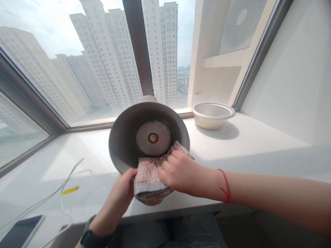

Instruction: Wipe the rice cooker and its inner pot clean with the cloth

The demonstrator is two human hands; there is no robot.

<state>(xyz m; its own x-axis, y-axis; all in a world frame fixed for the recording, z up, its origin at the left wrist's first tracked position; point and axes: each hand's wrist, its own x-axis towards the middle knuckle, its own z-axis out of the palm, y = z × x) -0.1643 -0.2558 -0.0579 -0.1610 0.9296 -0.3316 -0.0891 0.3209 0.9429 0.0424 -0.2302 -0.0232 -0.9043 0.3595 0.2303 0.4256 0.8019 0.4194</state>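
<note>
Holding a big gray pot (pixel 153 129) tipped over the white ledge (pixel 261 132), pinching its side in the left hand (pixel 124 191). Squeezing a pink cloth (pixel 148 170) against it in the right hand (pixel 181 172). Behind, with a pale bowl (pixel 212 121) nearby.

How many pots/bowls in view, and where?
2 clearly visible: dark pot, centre, tilted with its opening toward the camera; pale bowl, to its right. A pale shape behind the pot is mostly hidden; can't tell if it's another.

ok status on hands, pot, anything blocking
Left hand holding pot by rim. Right hand gripping cloth over near edge. Bowl stands apart; nothing blocking.
</note>
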